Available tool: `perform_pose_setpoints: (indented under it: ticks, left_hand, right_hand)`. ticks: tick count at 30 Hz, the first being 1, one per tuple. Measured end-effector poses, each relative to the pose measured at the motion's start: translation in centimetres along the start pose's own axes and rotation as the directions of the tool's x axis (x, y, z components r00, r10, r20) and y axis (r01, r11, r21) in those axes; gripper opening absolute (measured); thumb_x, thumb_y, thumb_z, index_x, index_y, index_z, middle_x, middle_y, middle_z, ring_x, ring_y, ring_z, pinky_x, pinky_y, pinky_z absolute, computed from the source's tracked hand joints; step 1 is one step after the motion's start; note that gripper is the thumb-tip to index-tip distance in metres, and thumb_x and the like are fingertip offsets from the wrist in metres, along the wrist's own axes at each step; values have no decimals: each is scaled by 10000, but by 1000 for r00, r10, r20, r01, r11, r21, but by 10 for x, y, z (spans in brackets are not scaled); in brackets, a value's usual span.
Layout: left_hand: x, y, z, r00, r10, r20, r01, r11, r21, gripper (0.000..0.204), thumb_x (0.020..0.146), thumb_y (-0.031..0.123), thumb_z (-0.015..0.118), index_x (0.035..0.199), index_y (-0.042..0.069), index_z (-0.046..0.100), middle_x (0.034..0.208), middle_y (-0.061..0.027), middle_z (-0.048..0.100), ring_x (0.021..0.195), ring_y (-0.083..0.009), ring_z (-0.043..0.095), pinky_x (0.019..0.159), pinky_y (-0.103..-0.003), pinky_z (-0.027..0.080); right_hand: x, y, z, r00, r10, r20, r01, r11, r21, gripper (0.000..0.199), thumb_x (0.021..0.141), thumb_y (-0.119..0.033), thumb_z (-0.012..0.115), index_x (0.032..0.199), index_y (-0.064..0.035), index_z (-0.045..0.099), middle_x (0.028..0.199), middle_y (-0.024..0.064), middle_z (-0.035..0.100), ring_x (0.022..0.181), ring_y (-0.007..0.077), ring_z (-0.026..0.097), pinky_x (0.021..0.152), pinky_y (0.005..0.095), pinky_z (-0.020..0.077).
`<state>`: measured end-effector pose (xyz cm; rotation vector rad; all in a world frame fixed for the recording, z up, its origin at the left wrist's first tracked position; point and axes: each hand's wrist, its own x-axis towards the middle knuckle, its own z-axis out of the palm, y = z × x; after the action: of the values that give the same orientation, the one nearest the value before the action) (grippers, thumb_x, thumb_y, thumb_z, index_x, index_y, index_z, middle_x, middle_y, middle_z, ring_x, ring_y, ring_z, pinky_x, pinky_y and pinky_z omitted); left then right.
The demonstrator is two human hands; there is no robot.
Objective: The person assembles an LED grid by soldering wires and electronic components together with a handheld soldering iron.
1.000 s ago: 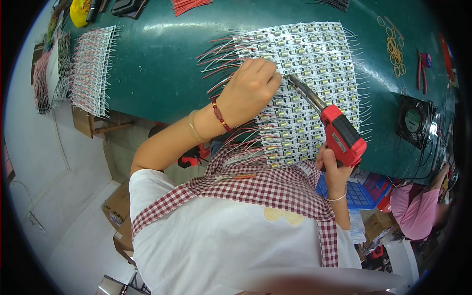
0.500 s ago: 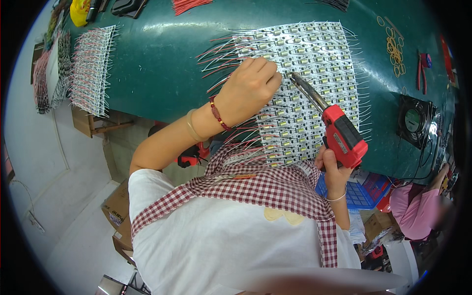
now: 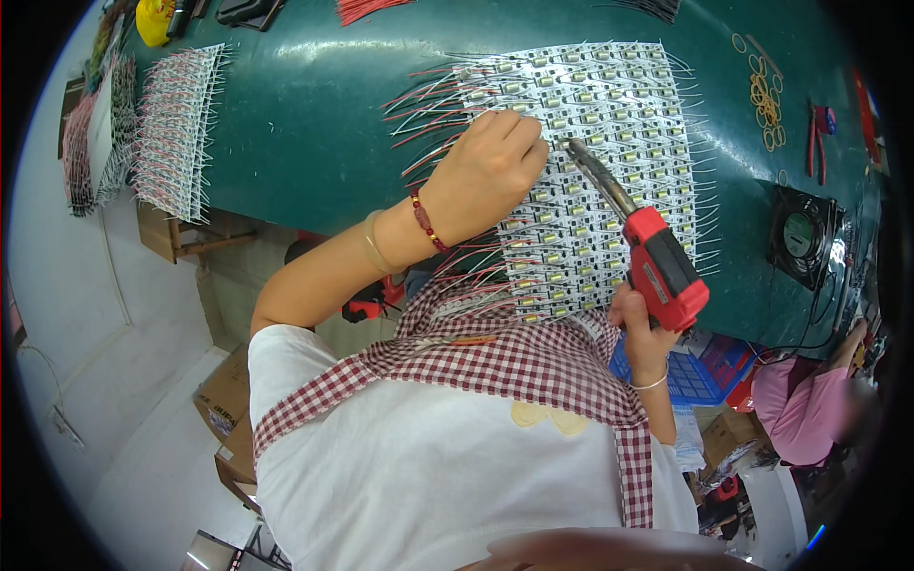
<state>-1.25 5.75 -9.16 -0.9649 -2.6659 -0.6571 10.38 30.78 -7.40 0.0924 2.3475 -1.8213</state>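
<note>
A white panel of small circuit boards [image 3: 609, 124] lies on the green table, set with rows of yellowish cylindrical parts. Red, white and black wires [image 3: 433, 105] stick out along its left side. My left hand [image 3: 490, 171] rests over the panel's left part, fingers pinched together; what they hold is hidden beneath them. In my right hand [image 3: 649, 328] is a red and black soldering gun [image 3: 662, 266], gripped by its handle. The gun's metal tip points up and left, touching or just above a board close to my left fingertips.
A second wired panel [image 3: 178, 133] lies at the table's left edge, beside more bundled boards [image 3: 114, 124]. To the right are rubber bands [image 3: 764, 105], red-handled pliers [image 3: 816, 143] and a black fan [image 3: 804, 233]. A blue basket [image 3: 695, 376] stands below the table; a person in pink [image 3: 804, 409] sits nearby.
The soldering gun's body has dipped slightly toward me, its tip staying near the same board. My left hand has barely shifted and stays pinched.
</note>
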Motion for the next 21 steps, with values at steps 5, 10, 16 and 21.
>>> perform_pose_setpoints:
  ticks: [5, 10, 16, 21]
  left_hand:
    - [0, -1, 2, 1000, 24, -11, -24, 1000, 19, 196, 673, 3, 565, 866, 8, 601, 802, -76, 494, 773, -221, 516, 699, -327, 432]
    - [1, -1, -1, 998, 56, 7, -56, 993, 108, 180, 673, 20, 569, 849, 25, 605, 794, -63, 506, 763, -211, 519, 686, -312, 423]
    - [0, 12, -8, 993, 79, -83, -70, 992, 109, 229, 672, 26, 574, 893, 32, 633, 759, -52, 479, 723, -212, 503, 669, -329, 421]
    - [-11, 14, 7, 997, 4, -81, -5, 1000, -21, 265, 654, -4, 589, 911, 29, 643, 741, -67, 447, 732, -228, 497, 686, -350, 433]
  right_hand:
    - [1, -23, 1, 995, 95, -14, -90, 976, 199, 373, 891, -286, 612, 1013, 57, 529, 666, 65, 544, 534, 125, 511, 496, 257, 430]
    - [-2, -16, -4, 997, 70, 42, -76, 984, 160, 574, 871, -311, 640, 1236, 82, 434, 697, 82, 551, 539, 122, 504, 534, 275, 472]
    - [-14, -17, -3, 992, 122, -41, -105, 949, 297, 527, 872, -278, 643, 1215, 68, 443, 692, 88, 550, 526, 114, 490, 538, 284, 477]
    - [-21, -8, -3, 991, 132, 10, -130, 954, 271, 486, 885, -257, 625, 1217, 50, 448, 678, 78, 546, 515, 112, 476, 486, 260, 417]
